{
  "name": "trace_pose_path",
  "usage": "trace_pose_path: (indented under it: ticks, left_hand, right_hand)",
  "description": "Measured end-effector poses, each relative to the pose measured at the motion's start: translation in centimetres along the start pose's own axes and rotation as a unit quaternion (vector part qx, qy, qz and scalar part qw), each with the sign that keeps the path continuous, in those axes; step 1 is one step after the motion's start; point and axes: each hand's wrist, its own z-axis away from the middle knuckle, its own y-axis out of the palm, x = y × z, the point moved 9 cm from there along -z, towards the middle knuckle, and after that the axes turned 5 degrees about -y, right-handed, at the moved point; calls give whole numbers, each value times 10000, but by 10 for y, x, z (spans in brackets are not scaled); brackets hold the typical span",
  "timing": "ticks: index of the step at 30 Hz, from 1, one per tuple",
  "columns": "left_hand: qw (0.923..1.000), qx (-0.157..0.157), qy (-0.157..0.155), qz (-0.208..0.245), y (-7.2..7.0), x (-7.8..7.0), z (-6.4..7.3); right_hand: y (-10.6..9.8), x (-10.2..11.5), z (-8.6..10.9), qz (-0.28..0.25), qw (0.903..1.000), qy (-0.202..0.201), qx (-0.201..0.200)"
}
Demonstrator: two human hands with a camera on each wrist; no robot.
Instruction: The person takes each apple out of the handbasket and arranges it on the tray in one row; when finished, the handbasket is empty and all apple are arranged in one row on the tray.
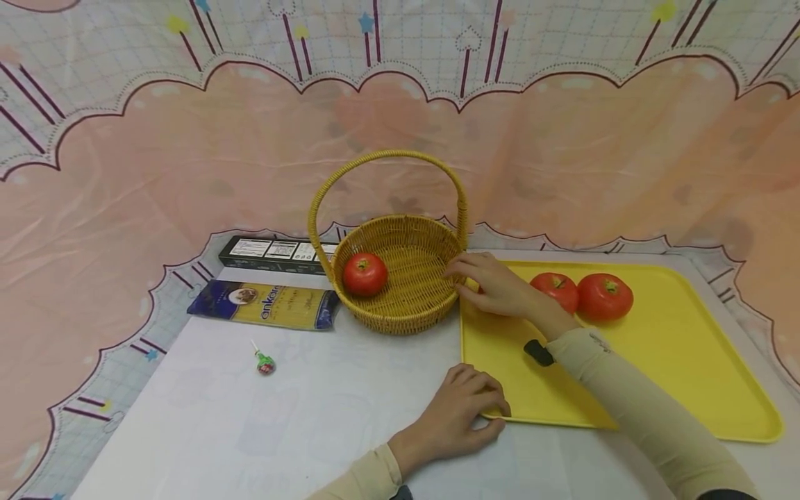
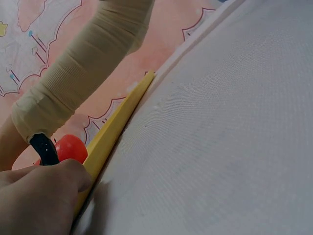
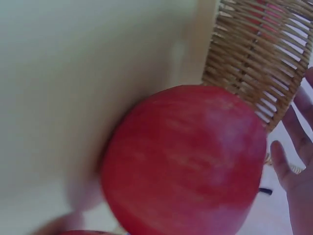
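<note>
My right hand [image 1: 500, 285] reaches across the tray, its loosely bent fingertips at the right rim of the wicker basket [image 1: 400, 323]. Whether they touch the rim is unclear. In the right wrist view its spread fingers [image 3: 296, 129] hold nothing. Below this hand a big red apple [image 3: 188, 156] lies on the tray beside the basket, mostly hidden in the head view. Inside the basket, at the left, sits another apple [image 1: 365, 275]. My left hand [image 1: 453, 420] grips the near-left corner of the yellow tray [image 1: 675, 368], thumb outside the rim.
Two more apples, one partly behind my right arm [image 1: 553, 288] and one whole apple [image 1: 605, 297], lie on the tray. Left of the basket are a pasta packet [image 1: 269, 304], a black box [image 1: 275, 255] and a lollipop [image 1: 265, 364]. A tall handle [image 1: 387, 153] arches over the basket.
</note>
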Motion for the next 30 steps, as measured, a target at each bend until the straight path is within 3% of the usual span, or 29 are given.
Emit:
trace_pose_path:
  ticks: [6, 20, 30]
  left_hand:
    - [10000, -42, 23, -54, -2, 0, -1]
    - [10000, -54, -21, 37, 1, 1, 1]
    - [10000, 0, 5, -26, 3, 1, 1]
  right_hand:
    - [8, 2, -17, 75, 9997, 21, 222]
    - [27, 10, -53, 117, 9967, -555, 579]
    - [36, 10, -72, -41, 9946, -572, 870]
